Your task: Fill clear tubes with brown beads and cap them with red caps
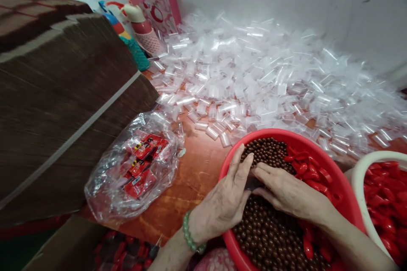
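A red basin (345,190) holds many brown balls (270,233) and red plastic pieces (313,173). Over its left part, my left hand (224,197), with a green bead bracelet (187,233) at the wrist, has its fingers bent round a small clear piece (252,184). From the right, my right hand (281,188) pinches the same piece between thumb and fingers. The two hands meet just above the balls, and the fingers hide most of the piece.
Clear plastic pieces (248,72) are heaped behind the basin. At left are a strapped brown stack (63,106) and a clear bag of red packets (143,165). A white tub (361,173) stands right; a bottle (143,29) and gift bag (162,0) stand behind.
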Demonstrator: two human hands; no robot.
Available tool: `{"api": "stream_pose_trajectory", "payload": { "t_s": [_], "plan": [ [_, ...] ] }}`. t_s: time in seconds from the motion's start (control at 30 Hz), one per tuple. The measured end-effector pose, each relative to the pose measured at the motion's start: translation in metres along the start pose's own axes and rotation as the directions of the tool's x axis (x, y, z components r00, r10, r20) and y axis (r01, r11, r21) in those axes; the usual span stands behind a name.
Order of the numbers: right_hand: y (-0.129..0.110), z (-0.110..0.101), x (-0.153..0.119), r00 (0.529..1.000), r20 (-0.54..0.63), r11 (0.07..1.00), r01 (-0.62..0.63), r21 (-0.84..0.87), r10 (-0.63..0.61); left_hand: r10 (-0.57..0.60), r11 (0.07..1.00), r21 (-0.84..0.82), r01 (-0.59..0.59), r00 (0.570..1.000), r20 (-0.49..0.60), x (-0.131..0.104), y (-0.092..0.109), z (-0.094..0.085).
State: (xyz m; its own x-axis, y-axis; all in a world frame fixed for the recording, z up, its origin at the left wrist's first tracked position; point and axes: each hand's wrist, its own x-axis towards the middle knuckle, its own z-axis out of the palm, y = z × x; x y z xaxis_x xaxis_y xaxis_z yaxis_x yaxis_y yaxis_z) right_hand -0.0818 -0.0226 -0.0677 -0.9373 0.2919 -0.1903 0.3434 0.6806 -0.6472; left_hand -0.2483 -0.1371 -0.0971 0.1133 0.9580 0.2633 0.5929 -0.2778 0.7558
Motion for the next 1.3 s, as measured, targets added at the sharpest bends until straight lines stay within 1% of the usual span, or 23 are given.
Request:
{"api": "stream_pose_trajectory", "payload": {
  "t_s": [0.1,0.2,0.33,0.43,0.53,0.63,0.73,0.8,0.83,0.9,0.97,1.03,1.1,1.2,1.23,1.3],
  "plan": [
    [0.004,0.008,0.004,0.999,0.008,0.999,0.04,0.035,-0.04,-0.014,1.0,0.0,0.014,0.998,0.067,0.002,-0.003,-0.003],
    [0.009,0.01,0.009,0.997,-0.001,0.989,0.077,0.123,-0.078,0.002,1.0,0.012,-0.004,0.994,0.107,0.002,-0.003,-0.005],
    [0.011,0.004,0.014,0.994,0.054,0.963,0.076,0.257,-0.093,0.034,0.999,0.024,-0.036,0.996,0.079,-0.006,0.0,-0.009],
    [0.008,0.004,0.016,0.994,0.079,0.959,0.048,0.278,-0.073,0.0,0.999,0.051,-0.003,0.998,0.055,-0.015,0.001,-0.01],
    [0.003,0.01,0.016,0.994,0.083,0.979,0.046,0.2,-0.064,-0.016,0.999,0.05,0.016,1.0,0.006,-0.021,0.0,-0.009],
    [-0.001,0.01,0.014,0.995,0.078,0.994,0.05,0.093,-0.057,-0.012,0.999,0.031,0.013,1.0,-0.024,-0.021,-0.002,-0.008],
    [0.001,0.001,0.009,0.998,0.045,0.999,0.035,0.011,-0.035,-0.008,1.0,0.004,0.009,0.995,-0.094,-0.018,-0.002,-0.008],
    [0.005,-0.007,0.005,1.0,-0.001,0.995,-0.029,-0.096,0.029,-0.015,1.0,-0.02,0.013,0.992,-0.124,-0.017,0.0,-0.008],
    [0.008,-0.01,0.004,0.997,-0.032,0.983,-0.077,-0.17,0.072,-0.032,0.999,-0.035,0.028,0.992,-0.122,-0.016,0.001,-0.008],
    [0.013,-0.01,0.002,0.987,-0.086,0.938,-0.158,-0.31,0.138,-0.114,0.991,-0.079,0.107,0.989,-0.091,-0.015,0.004,-0.008],
    [0.016,-0.005,0.003,0.984,-0.09,0.909,-0.176,-0.377,0.153,-0.219,0.969,-0.131,0.211,0.974,-0.056,-0.013,0.007,-0.007],
    [0.016,0.003,0.007,0.989,-0.046,0.925,-0.149,-0.349,0.142,-0.296,0.942,-0.173,0.287,0.955,-0.026,-0.012,0.009,-0.006],
    [0.016,0.01,0.012,0.99,0.01,0.966,-0.134,-0.222,0.14,-0.336,0.921,-0.213,0.325,0.942,-0.015,-0.011,0.01,-0.004],
    [0.018,0.013,0.02,0.988,0.081,0.991,-0.13,0.002,0.13,-0.38,0.887,-0.292,0.358,0.925,-0.017,-0.012,0.009,-0.001],
    [0.019,0.012,0.022,0.989,0.09,0.991,-0.126,0.047,0.121,-0.392,0.873,-0.323,0.365,0.92,-0.021,-0.012,0.008,0.0],
    [0.022,0.01,0.024,0.99,0.091,0.99,-0.112,0.083,0.105,-0.404,0.848,-0.389,0.361,0.914,-0.033,-0.014,0.005,0.001]
  ]
}}
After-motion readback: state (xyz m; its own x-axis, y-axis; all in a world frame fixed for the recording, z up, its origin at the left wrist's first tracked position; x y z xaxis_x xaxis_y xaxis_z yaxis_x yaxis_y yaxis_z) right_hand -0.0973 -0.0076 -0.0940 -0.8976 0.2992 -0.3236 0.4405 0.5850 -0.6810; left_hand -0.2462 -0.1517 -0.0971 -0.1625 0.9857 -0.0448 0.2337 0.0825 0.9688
